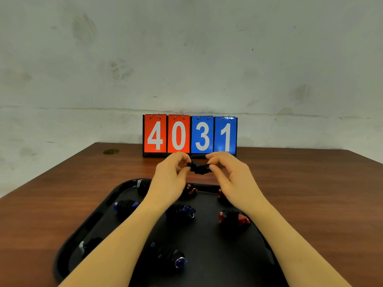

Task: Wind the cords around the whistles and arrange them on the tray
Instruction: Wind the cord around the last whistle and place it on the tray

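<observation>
Hands meet above the far edge of the black tray: the left hand and right hand each pinch one end of a small dark bundle, apparently a whistle wrapped in black cord, though it is too blurred to be sure. It hangs over the brown table, just before the flip scoreboard reading 4031. On the tray lie cord-wound whistles, among them a blue whistle and a red whistle.
</observation>
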The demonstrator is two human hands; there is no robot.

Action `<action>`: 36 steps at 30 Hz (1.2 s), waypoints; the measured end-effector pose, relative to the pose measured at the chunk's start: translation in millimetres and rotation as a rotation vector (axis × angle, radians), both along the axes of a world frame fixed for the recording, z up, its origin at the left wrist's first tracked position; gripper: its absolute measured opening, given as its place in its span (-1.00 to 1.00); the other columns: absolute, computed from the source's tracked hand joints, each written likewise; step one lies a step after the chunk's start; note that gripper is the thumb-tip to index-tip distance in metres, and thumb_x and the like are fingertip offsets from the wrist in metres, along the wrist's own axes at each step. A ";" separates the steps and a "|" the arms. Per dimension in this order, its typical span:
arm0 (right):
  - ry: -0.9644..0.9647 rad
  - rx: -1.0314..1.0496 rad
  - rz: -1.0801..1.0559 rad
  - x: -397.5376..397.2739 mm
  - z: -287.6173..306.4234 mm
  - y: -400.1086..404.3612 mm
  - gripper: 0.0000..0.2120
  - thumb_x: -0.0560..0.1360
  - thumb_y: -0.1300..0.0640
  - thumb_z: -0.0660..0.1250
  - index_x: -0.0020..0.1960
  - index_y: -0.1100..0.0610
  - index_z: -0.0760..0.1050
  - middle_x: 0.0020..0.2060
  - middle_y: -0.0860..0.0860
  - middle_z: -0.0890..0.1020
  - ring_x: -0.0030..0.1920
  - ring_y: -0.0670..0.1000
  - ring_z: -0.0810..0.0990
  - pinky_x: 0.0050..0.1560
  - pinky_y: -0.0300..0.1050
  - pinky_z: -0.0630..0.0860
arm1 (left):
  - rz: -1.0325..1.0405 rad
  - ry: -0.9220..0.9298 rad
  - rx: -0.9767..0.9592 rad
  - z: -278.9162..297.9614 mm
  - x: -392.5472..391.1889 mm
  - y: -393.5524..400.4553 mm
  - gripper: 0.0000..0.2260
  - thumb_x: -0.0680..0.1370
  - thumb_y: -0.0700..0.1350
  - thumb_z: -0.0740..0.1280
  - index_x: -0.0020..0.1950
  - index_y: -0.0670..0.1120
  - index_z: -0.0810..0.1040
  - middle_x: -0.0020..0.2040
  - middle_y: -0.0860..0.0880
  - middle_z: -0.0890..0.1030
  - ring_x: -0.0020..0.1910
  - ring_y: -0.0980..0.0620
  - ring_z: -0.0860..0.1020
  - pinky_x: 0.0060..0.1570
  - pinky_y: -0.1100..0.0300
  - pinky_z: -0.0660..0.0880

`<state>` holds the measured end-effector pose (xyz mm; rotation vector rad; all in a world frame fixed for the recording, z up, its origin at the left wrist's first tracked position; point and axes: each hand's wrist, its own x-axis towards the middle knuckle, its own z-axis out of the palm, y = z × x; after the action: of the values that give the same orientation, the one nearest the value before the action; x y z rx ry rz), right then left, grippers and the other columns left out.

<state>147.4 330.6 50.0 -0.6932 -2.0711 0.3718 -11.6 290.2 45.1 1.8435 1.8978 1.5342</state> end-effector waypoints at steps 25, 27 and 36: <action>0.171 -0.385 0.016 11.4 14.0 4.2 -0.82 0.46 0.24 0.35 -0.13 -0.04 0.63 -0.23 -0.10 0.66 -0.15 -0.13 0.59 -0.23 -0.39 0.48 | -0.500 -0.325 -0.061 11.6 5.5 -12.5 -0.86 0.52 -0.29 0.28 -0.02 -0.06 0.49 -0.22 -0.02 0.56 -0.26 0.16 0.59 -0.07 0.31 0.52; 0.114 -0.387 0.037 10.0 11.9 3.1 -0.82 0.46 0.24 0.34 -0.16 -0.01 0.64 -0.29 -0.11 0.66 -0.17 -0.17 0.59 -0.22 -0.40 0.47 | -0.442 -0.347 -0.041 11.0 5.8 -10.3 -0.85 0.52 -0.28 0.27 -0.03 -0.04 0.48 -0.23 0.02 0.55 -0.30 0.18 0.57 -0.10 0.31 0.51; -0.138 -0.374 0.150 2.9 10.1 -6.9 -0.84 0.50 0.11 0.32 0.05 0.07 0.61 -0.32 -0.05 0.66 -0.30 -0.29 0.56 -0.02 -0.34 0.40 | -0.193 -0.322 -0.004 6.7 3.5 -2.0 -0.84 0.53 -0.24 0.28 -0.10 0.03 0.45 -0.19 0.00 0.54 -0.27 0.12 0.47 -0.21 0.23 0.49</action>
<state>150.4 323.7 60.2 -0.8013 -2.2145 0.8320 -8.1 288.2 51.7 1.6048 1.5336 1.6412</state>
